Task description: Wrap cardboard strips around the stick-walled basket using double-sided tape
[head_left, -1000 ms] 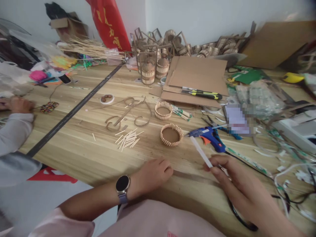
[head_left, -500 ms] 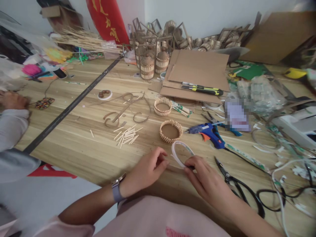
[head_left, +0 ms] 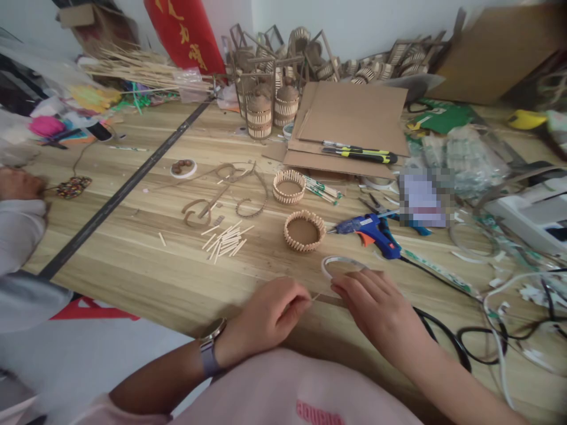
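My right hand [head_left: 374, 304] holds a thin white tape roll [head_left: 342, 264] by its near rim; the roll lies almost flat on the wooden table [head_left: 146, 265]. My left hand [head_left: 274, 313], with a watch on its wrist, pinches the end of a narrow brown cardboard strip [head_left: 326, 299] that runs along the table between both hands. Just beyond the roll stands a small round basket of wooden sticks [head_left: 303, 231]. A blue glue gun [head_left: 372, 230] lies to the right of it.
A second stick basket [head_left: 289, 186] and a pile of loose sticks [head_left: 224, 239] lie further out. Black scissors [head_left: 443, 339] and cables sit at the right. Cardboard sheets with utility knives [head_left: 358, 154] are behind. Another person's sleeve [head_left: 18, 236] is at the left edge.
My right hand brought the tape roll from the right in toward my left hand and laid it nearly flat. My left hand's fingers closed on the strip's end.
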`<state>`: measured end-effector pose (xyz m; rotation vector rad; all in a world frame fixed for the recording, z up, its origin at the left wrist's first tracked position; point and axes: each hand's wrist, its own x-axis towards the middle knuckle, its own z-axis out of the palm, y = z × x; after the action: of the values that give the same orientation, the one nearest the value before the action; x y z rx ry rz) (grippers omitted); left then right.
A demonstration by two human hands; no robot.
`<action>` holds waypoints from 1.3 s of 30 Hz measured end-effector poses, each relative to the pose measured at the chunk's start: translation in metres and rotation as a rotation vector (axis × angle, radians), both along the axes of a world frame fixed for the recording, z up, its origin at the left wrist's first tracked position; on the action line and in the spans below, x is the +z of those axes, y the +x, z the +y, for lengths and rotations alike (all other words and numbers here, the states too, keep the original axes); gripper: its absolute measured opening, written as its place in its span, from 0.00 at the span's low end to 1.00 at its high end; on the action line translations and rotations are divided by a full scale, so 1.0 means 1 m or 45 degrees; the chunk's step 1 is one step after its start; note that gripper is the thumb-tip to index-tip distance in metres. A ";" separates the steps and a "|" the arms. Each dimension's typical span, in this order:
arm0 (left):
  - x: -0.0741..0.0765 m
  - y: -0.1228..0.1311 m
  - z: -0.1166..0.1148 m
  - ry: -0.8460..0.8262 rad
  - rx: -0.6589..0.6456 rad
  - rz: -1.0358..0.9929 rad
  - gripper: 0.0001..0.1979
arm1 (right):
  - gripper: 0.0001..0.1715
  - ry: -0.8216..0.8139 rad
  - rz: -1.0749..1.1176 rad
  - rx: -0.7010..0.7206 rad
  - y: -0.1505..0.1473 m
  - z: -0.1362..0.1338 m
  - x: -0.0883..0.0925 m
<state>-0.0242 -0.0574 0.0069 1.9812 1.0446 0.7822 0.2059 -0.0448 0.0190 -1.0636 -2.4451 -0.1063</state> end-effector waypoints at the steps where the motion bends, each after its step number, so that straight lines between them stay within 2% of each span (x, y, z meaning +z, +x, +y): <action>1: 0.000 -0.001 -0.002 -0.013 0.035 -0.001 0.08 | 0.09 -0.009 -0.026 -0.013 0.003 0.000 0.003; 4: -0.004 -0.006 -0.005 0.009 0.128 -0.009 0.13 | 0.12 0.009 -0.106 -0.115 0.017 0.001 0.016; 7: -0.012 -0.015 -0.008 0.255 0.146 0.074 0.12 | 0.14 -0.011 -0.133 -0.311 0.035 0.000 0.037; 9: -0.020 -0.020 -0.011 0.521 0.081 0.191 0.11 | 0.16 -0.195 -0.053 -0.412 0.044 -0.004 0.054; 11: -0.028 -0.023 -0.014 0.748 -0.008 0.328 0.13 | 0.17 -0.469 0.013 -0.460 0.050 -0.007 0.069; 13: -0.033 -0.022 -0.016 0.856 -0.036 0.444 0.16 | 0.18 -0.669 0.031 -0.470 0.051 -0.009 0.080; 15: -0.035 -0.017 -0.015 0.878 0.025 0.505 0.18 | 0.19 -0.773 0.026 -0.477 0.050 -0.008 0.085; 18: -0.030 -0.005 -0.005 0.762 0.174 0.565 0.16 | 0.19 -0.910 0.011 -0.462 0.044 0.001 0.084; 20: -0.026 0.003 0.007 0.600 0.234 0.640 0.14 | 0.19 -1.063 -0.033 -0.369 0.040 0.009 0.078; 23: -0.022 0.012 0.025 0.428 0.150 0.818 0.07 | 0.17 -1.396 -0.121 -0.162 0.033 0.020 0.063; 25: -0.023 0.015 0.032 0.403 0.065 0.869 0.06 | 0.16 -1.603 -0.127 -0.021 0.031 0.026 0.053; 27: -0.024 0.014 0.034 0.417 0.015 0.875 0.08 | 0.16 -1.752 -0.103 0.080 0.032 0.031 0.044; 29: -0.024 0.011 0.033 0.435 -0.030 0.876 0.09 | 0.17 -1.820 -0.102 0.100 0.038 0.035 0.039; 31: -0.024 0.008 0.029 0.504 -0.124 0.895 0.09 | 0.19 -1.824 -0.098 0.061 0.046 0.036 0.035; 35: -0.028 0.000 0.017 0.776 -0.310 0.920 0.11 | 0.20 -1.789 -0.101 -0.013 0.067 0.035 0.031; 39: -0.041 -0.006 0.002 0.926 -0.279 0.915 0.15 | 0.20 -1.805 -0.086 -0.064 0.076 0.031 0.037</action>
<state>-0.0298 -0.0558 -0.0345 3.0825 0.9596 0.3305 0.2815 -0.0141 0.0557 -1.5673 -2.3524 1.7932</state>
